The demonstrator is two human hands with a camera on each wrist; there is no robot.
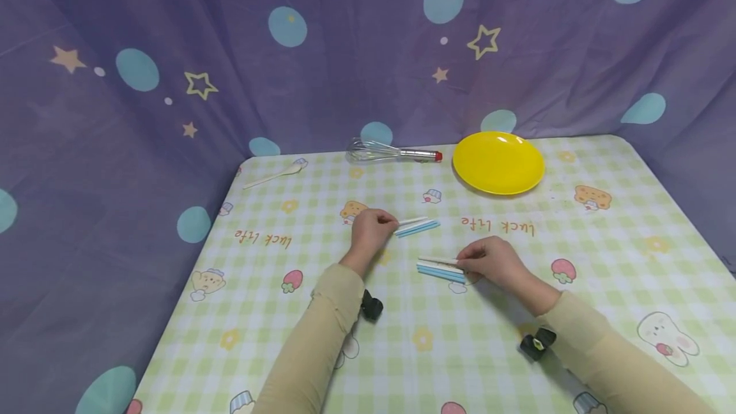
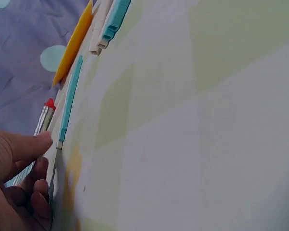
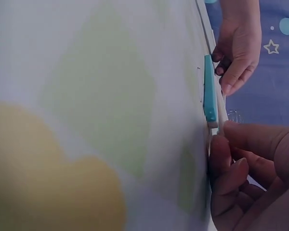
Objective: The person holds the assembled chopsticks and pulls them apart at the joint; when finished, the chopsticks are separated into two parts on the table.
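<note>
Two small rows of slim plastic sticks lie near the table's middle. In the far row, white sticks (image 1: 413,220) lie beside blue sticks (image 1: 418,229). My left hand (image 1: 372,232) pinches the left end of the outermost white stick between thumb and fingers. In the nearer row, my right hand (image 1: 496,264) pinches the right end of the top white stick (image 1: 435,260), with blue sticks (image 1: 441,273) just below it. A blue stick (image 2: 71,103) runs close by my left fingertips in the left wrist view. In the right wrist view, another blue stick (image 3: 210,91) extends past my right fingertips.
A yellow plate (image 1: 498,163) stands at the back right of the checked tablecloth (image 1: 402,350). Left of it lies a whisk (image 1: 397,152) with a red-tipped handle. A pale spoon (image 1: 276,176) lies at the back left. A purple curtain (image 1: 356,69) hangs behind the table.
</note>
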